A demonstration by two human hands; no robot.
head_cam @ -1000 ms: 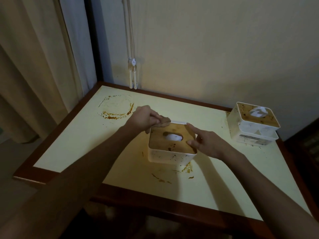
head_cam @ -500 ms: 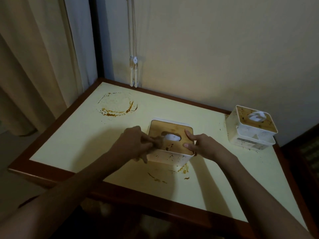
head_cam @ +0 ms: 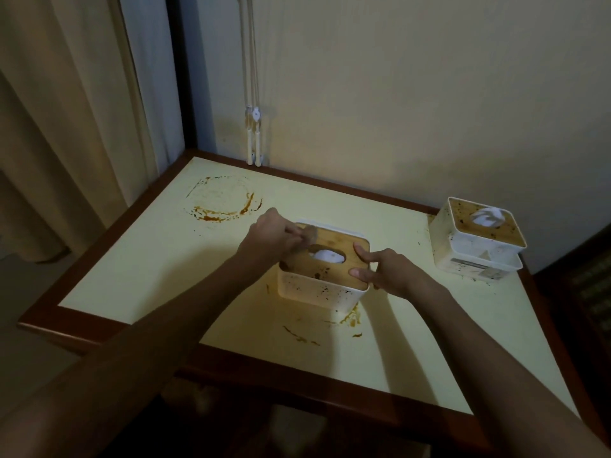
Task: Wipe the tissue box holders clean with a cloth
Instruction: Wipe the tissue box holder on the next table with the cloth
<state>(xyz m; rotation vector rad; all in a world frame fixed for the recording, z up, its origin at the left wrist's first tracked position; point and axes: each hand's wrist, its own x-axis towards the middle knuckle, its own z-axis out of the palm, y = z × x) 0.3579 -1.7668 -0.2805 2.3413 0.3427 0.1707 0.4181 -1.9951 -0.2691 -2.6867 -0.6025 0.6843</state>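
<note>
Tissue box holder [head_cam: 322, 282]: white body, wooden lid, stands near the middle of the surface [head_cam: 139, 259], slightly toward the front edge. White tissue shows through the oval slot in the lid. Dark specks on the lid and on the front wall.

Left hand [head_cam: 274, 238]: at the far left corner of the lid, fingers curled in a closed grip round a small brownish cloth [head_cam: 309, 233] pressed to the lid's edge. Right hand [head_cam: 385, 271]: at the right side of the holder, thumb and fingertips lying on the lid's right edge, fingers only loosely bent, bracing rather than clasping.

Second tissue box holder [head_cam: 479, 246]: far right corner of the surface, close to the wall, well apart from the first. Same type, crumpled tissue in its slot, lid and walls speckled. Count: two holders, one cloth, two hands.

Surface: pale yellow top with dark reddish-brown wooden border. Brown stains in three places: a ring-shaped smear [head_cam: 224, 203] at the far left, smaller streaks [head_cam: 350, 320] just in front of the near holder, and specks around the second holder's base.

Room: dim light. Plain cream wall behind the surface. Beige curtain [head_cam: 66, 110] hangs at the left; two white cords [head_cam: 254, 137] hang down the wall, ending at the surface's far left corner.
</note>
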